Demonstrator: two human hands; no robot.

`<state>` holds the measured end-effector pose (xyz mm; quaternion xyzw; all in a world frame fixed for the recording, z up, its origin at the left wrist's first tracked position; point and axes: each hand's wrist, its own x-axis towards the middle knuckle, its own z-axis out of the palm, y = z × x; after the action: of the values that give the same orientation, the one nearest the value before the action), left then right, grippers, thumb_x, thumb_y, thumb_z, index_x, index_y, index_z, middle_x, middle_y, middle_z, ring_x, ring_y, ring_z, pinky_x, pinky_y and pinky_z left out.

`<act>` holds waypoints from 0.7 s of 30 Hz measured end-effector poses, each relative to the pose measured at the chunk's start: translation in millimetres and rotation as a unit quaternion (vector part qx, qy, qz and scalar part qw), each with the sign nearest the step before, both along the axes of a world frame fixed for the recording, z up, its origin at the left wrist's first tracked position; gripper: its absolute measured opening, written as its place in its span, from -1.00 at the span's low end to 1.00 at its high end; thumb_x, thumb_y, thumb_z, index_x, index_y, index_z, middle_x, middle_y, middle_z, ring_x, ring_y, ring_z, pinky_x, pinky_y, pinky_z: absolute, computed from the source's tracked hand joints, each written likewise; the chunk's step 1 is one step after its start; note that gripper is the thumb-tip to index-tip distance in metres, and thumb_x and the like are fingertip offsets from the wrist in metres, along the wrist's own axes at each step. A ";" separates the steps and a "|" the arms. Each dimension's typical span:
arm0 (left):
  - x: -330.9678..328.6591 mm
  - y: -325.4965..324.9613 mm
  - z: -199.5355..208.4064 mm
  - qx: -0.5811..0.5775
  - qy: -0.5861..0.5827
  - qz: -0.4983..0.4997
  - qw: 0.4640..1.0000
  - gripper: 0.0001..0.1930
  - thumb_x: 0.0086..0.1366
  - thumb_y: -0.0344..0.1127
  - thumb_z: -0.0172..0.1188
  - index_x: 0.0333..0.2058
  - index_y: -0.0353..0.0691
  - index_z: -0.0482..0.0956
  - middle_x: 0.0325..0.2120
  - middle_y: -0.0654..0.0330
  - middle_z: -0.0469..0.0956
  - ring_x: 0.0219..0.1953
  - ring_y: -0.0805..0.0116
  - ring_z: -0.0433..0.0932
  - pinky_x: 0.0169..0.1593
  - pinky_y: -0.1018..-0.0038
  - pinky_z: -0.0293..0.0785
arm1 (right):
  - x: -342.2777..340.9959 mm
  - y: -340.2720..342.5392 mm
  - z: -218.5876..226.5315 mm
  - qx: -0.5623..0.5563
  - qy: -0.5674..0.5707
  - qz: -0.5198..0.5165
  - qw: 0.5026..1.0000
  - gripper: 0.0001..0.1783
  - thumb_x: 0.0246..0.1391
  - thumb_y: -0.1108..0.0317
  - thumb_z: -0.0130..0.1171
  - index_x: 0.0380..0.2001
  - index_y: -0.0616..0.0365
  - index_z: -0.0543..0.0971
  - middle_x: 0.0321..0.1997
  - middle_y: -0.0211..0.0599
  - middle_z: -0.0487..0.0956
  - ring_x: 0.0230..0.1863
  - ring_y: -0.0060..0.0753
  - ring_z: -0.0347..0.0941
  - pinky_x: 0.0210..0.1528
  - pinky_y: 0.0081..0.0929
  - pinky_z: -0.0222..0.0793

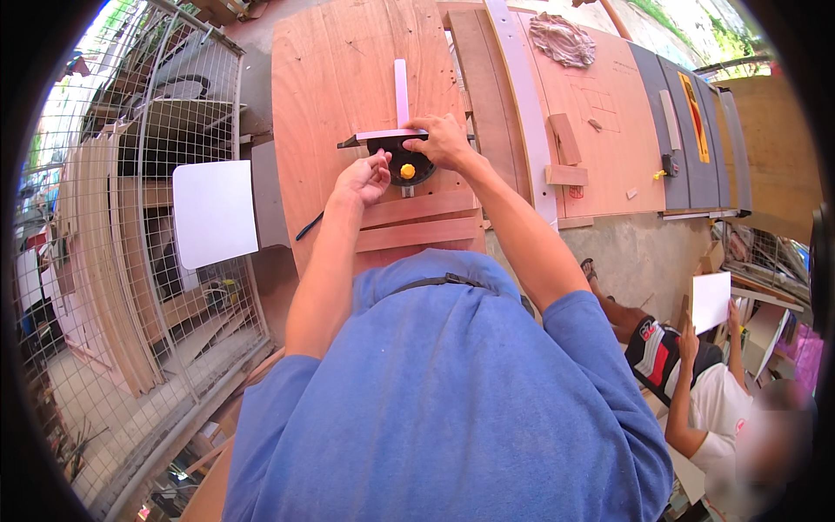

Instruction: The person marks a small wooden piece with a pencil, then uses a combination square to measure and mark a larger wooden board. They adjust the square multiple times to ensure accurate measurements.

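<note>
A black, half-round miter gauge (417, 165) with a yellow knob (407, 171) lies on a wooden board (348, 52). A pale straight bar (401, 91) runs away from it, and a pale strip (374, 135) crosses its far edge. My right hand (444, 143) grips the gauge's far right side, index finger over the strip and thumb on the black body. My left hand (364, 178) is at its left side, fingers curled and thumb and forefinger pinched together; whatever may be between them is too small to make out.
Two wooden strips (417, 233) lie nearer me, with a dark blue pen-like thing (309, 226) at left. Rightward are small wood blocks (565, 139) and a crumpled cloth (563, 40). A wire mesh fence (191, 165) stands left. At lower right, another person (696, 391) holds a white sheet.
</note>
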<state>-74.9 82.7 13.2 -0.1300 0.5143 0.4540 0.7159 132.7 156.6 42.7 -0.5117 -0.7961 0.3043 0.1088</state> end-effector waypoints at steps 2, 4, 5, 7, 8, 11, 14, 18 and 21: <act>-13.9 4.8 -12.0 -0.015 -0.085 0.029 0.996 -0.76 0.61 -0.41 0.11 0.08 -0.47 0.53 -0.24 0.18 0.68 -0.44 0.64 0.62 -0.41 0.67 0.57 | -1.4 -3.1 -0.7 0.001 0.001 0.003 1.000 -0.53 0.11 -0.05 0.46 0.10 -0.34 0.75 0.10 -0.38 0.75 0.17 0.09 0.54 0.23 0.20 0.38; -14.1 6.9 -10.4 -0.040 -0.121 0.067 0.990 -0.75 0.63 -0.42 0.06 0.08 -0.51 0.53 -0.26 0.18 0.68 -0.45 0.64 0.62 -0.42 0.66 0.58 | -3.1 2.1 4.3 0.011 -0.006 0.010 1.000 -0.54 0.11 -0.05 0.47 0.09 -0.33 0.76 0.09 -0.37 0.76 0.17 0.08 0.54 0.22 0.18 0.39; -12.9 7.6 -9.8 -0.053 -0.139 0.087 0.985 -0.75 0.64 -0.42 0.03 0.07 -0.53 0.54 -0.27 0.17 0.69 -0.46 0.64 0.62 -0.42 0.66 0.58 | -3.6 1.9 6.4 0.006 -0.013 0.014 1.000 -0.54 0.11 -0.04 0.47 0.09 -0.33 0.76 0.09 -0.37 0.76 0.17 0.08 0.54 0.22 0.18 0.39; -7.7 4.5 -6.6 -0.043 -0.117 0.066 0.990 -0.78 0.64 -0.43 0.02 0.04 -0.47 0.55 -0.25 0.16 0.69 -0.45 0.62 0.65 -0.42 0.66 0.59 | -3.0 -0.7 9.8 -0.003 -0.029 0.020 0.999 -0.54 0.10 -0.03 0.48 0.09 -0.32 0.76 0.09 -0.38 0.76 0.16 0.08 0.54 0.22 0.18 0.39; -7.6 6.4 -4.2 -0.045 -0.113 0.067 0.990 -0.81 0.63 -0.44 0.04 0.02 -0.44 0.56 -0.23 0.14 0.69 -0.45 0.61 0.65 -0.42 0.65 0.59 | -4.2 1.1 11.8 -0.001 -0.025 0.019 1.000 -0.55 0.10 -0.03 0.48 0.08 -0.32 0.76 0.09 -0.38 0.76 0.16 0.08 0.54 0.22 0.19 0.38; -4.8 3.7 -2.7 -0.039 -0.077 0.043 0.995 -0.85 0.59 -0.46 0.10 0.03 -0.40 0.53 -0.21 0.10 0.70 -0.38 0.57 0.67 -0.39 0.66 0.60 | -5.3 1.9 11.2 -0.010 -0.021 0.016 1.000 -0.55 0.10 -0.02 0.48 0.08 -0.33 0.75 0.10 -0.41 0.75 0.18 0.05 0.52 0.25 0.21 0.32; -2.6 3.6 3.9 -0.038 -0.050 0.014 0.998 -0.84 0.59 -0.48 0.10 0.04 -0.39 0.49 -0.19 0.08 0.70 -0.32 0.55 0.68 -0.37 0.67 0.61 | -5.4 3.8 11.7 -0.027 -0.027 0.020 0.999 -0.55 0.11 -0.02 0.47 0.09 -0.34 0.74 0.13 -0.45 0.75 0.20 0.04 0.49 0.28 0.21 0.26; -9.5 13.6 -1.4 -0.069 -0.073 0.013 0.995 -0.84 0.58 -0.51 0.09 0.06 -0.39 0.48 -0.08 0.05 0.68 -0.27 0.53 0.66 -0.33 0.68 0.63 | -7.2 5.3 15.7 -0.024 -0.034 0.029 0.999 -0.56 0.11 -0.01 0.48 0.08 -0.32 0.73 0.12 -0.40 0.75 0.20 0.07 0.51 0.24 0.29 0.31; -7.2 15.4 -5.9 -0.071 -0.056 0.007 0.996 -0.84 0.58 -0.53 0.09 0.05 -0.38 0.48 -0.01 0.04 0.66 -0.26 0.53 0.62 -0.31 0.70 0.62 | -7.3 6.9 15.7 -0.027 -0.037 0.031 0.998 -0.56 0.12 -0.02 0.47 0.08 -0.32 0.73 0.14 -0.42 0.74 0.21 0.07 0.50 0.23 0.31 0.30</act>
<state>-82.1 98.0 7.3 -0.2092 0.5035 0.4135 0.7292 125.3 163.6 58.4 -0.5003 -0.8066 0.3097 0.0564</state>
